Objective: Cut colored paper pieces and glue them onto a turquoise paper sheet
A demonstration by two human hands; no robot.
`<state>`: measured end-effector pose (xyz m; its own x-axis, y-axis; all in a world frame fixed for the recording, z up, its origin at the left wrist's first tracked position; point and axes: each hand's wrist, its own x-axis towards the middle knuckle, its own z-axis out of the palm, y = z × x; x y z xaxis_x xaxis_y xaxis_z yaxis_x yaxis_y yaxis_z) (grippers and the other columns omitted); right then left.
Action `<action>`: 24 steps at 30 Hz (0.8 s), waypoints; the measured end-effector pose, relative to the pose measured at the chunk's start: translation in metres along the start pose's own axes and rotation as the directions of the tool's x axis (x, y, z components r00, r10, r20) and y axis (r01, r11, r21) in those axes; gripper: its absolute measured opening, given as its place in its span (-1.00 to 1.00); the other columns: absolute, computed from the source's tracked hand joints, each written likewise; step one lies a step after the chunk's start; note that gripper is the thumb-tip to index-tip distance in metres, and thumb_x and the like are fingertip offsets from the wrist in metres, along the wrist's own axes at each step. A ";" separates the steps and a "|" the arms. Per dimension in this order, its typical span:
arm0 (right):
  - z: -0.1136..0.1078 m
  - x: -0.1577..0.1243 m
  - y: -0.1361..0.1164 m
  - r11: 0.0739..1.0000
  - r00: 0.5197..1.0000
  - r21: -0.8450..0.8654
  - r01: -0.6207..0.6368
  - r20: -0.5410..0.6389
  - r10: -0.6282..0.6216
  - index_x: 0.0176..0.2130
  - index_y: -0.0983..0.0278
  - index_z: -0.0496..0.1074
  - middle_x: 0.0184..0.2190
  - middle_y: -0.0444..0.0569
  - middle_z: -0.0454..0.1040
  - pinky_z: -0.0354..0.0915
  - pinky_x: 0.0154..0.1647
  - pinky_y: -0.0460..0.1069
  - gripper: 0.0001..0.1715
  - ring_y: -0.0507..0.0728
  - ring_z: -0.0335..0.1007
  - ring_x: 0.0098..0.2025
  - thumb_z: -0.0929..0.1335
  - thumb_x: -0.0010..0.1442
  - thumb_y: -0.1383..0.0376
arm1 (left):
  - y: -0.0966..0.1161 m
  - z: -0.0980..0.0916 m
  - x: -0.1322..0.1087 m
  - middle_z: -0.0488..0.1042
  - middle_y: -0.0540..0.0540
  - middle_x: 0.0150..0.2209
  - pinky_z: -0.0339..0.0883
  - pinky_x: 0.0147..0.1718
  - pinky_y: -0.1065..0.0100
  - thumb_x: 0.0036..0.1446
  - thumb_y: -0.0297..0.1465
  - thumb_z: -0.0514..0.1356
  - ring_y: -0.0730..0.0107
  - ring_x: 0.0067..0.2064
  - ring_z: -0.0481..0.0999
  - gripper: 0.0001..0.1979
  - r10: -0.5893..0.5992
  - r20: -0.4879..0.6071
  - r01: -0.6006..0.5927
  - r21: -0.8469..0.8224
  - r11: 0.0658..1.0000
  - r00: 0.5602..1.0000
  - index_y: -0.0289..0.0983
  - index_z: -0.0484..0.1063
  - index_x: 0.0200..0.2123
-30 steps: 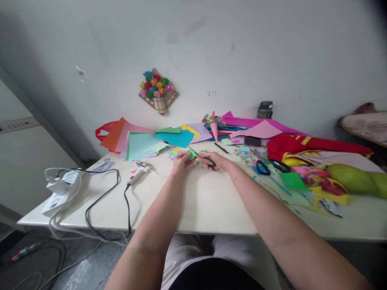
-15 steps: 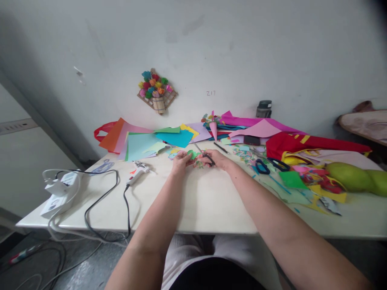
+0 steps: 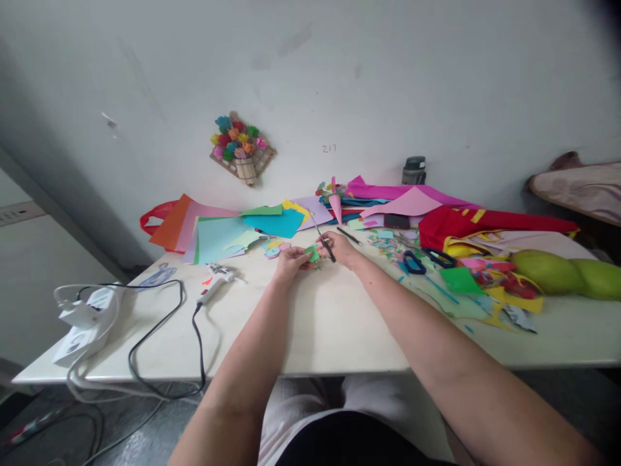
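My left hand (image 3: 290,260) pinches a small green paper piece (image 3: 312,253) just above the white table (image 3: 310,323). My right hand (image 3: 341,246) is closed around a pair of black-handled scissors (image 3: 323,238), whose thin blades point up and away to the left, right beside the green piece. Both hands meet near the middle of the table, with small paper scraps under them.
A white glue gun (image 3: 213,285) with a black cord lies to the left, a white power block (image 3: 85,310) further left. Coloured paper sheets (image 3: 233,226) pile up along the wall. Blue-handled scissors (image 3: 412,262), a red bag (image 3: 466,223) and green gourds (image 3: 563,275) sit right.
The scissors have swung from lying low to pointing upward. Both hands shifted slightly away from me with the green piece. The camera view drifted a little to the right.
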<state>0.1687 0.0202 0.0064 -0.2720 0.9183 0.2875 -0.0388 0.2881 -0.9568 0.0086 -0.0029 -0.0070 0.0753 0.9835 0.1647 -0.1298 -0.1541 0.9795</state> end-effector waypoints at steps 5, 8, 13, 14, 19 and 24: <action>0.004 0.001 -0.003 0.999 0.998 -0.043 0.007 -0.056 -0.010 -0.35 0.32 0.32 -0.69 -0.26 0.31 0.19 -0.57 -0.14 -0.67 -0.05 0.22 -0.63 0.36 -0.25 0.45 | -0.001 0.000 -0.001 0.45 -0.03 -0.61 0.37 -0.50 0.38 -0.31 -0.30 0.38 0.44 -0.57 0.45 -0.68 -0.011 0.069 0.010 0.006 1.000 0.998 -0.35 0.35 -0.54; 0.005 0.001 -0.004 1.000 0.995 -0.028 0.000 -0.097 -0.002 -0.35 0.30 0.31 -0.71 -0.27 0.29 0.20 -0.60 -0.13 -0.66 -0.04 0.22 -0.66 0.36 -0.25 0.46 | -0.002 -0.001 0.000 0.44 -0.02 -0.59 0.38 -0.48 0.37 -0.28 -0.31 0.37 0.43 -0.54 0.46 -0.70 0.007 0.087 -0.004 -0.037 0.999 0.996 -0.35 0.33 -0.58; 0.008 -0.002 -0.008 0.999 0.995 0.009 -0.044 -0.092 0.045 -0.37 0.30 0.30 -0.70 -0.25 0.33 0.19 -0.63 -0.15 -0.67 -0.02 0.27 -0.65 0.35 -0.26 0.47 | -0.005 -0.004 0.003 0.42 0.01 -0.57 0.37 -0.49 0.34 -0.26 -0.32 0.36 0.37 -0.50 0.48 -0.71 0.031 0.024 -0.028 -0.138 0.990 0.999 -0.33 0.31 -0.55; 0.008 -0.003 -0.009 0.999 0.996 0.013 -0.048 -0.079 0.049 -0.38 0.30 0.30 -0.70 -0.24 0.33 0.20 -0.62 -0.14 -0.68 -0.02 0.28 -0.64 0.35 -0.25 0.48 | -0.006 -0.005 0.004 0.42 0.01 -0.56 0.37 -0.48 0.34 -0.25 -0.32 0.35 0.37 -0.49 0.49 -0.71 0.040 0.015 -0.038 -0.149 0.988 0.999 -0.33 0.31 -0.53; 0.009 -0.005 -0.010 0.998 0.997 0.015 -0.064 -0.041 0.064 -0.39 0.30 0.29 -0.69 -0.21 0.37 0.20 -0.62 -0.14 -0.71 -0.03 0.26 -0.66 0.35 -0.23 0.48 | -0.006 -0.008 0.006 0.44 0.03 -0.50 0.38 -0.44 0.35 -0.26 -0.30 0.35 0.39 -0.45 0.51 -0.66 0.067 -0.035 -0.072 -0.200 0.977 0.997 -0.30 0.28 -0.46; 0.003 -0.002 -0.009 0.998 0.987 -0.010 -0.065 -0.146 0.063 -0.38 0.30 0.29 -0.70 -0.23 0.34 0.19 -0.62 -0.14 -0.72 -0.03 0.27 -0.65 0.37 -0.20 0.44 | -0.003 -0.004 0.003 0.40 0.07 -0.59 0.34 -0.52 0.40 -0.26 -0.27 0.35 0.43 -0.55 0.47 -0.63 0.077 -0.012 -0.078 -0.149 0.986 0.997 -0.29 0.25 -0.45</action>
<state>0.1662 0.0153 0.0140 -0.1309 0.9643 0.2301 -0.0114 0.2306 -0.9730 0.0053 0.0008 -0.0100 0.0534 0.9697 0.2383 -0.2809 -0.2145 0.9355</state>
